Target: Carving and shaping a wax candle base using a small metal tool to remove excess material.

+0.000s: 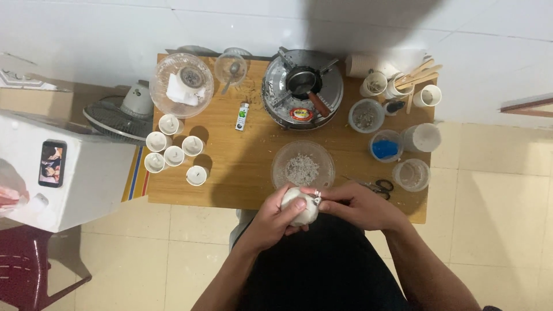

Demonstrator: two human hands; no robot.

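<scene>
Your left hand [276, 216] cups a white lump [300, 206], fingers curled under and around it. Your right hand [360, 204] closes over its top right side, fingertips pinched on something small and metallic at the lump's upper edge; what it is cannot be made out. Both hands are closed on the lump, held over your lap just off the near edge of the bench [230, 173].

The risks, as I judge them:
- The lump sits past the bench edge. If your grip slips, it falls to your lap or the floor, not onto wood.
- The clear bowl [303, 167] of white shavings stands just beyond your hands, close to the edge. A push forward with your knuckles could tip or shove it.
- Scissors [377, 185] lie right beside your right hand; a sideways move could catch them.
- Shavings scraped off here may miss the bowl, since the lump is nearer to you than the bowl's rim.

The small white cups [175, 152] stand well apart to your left, the stove [302, 89] farther back.
</scene>
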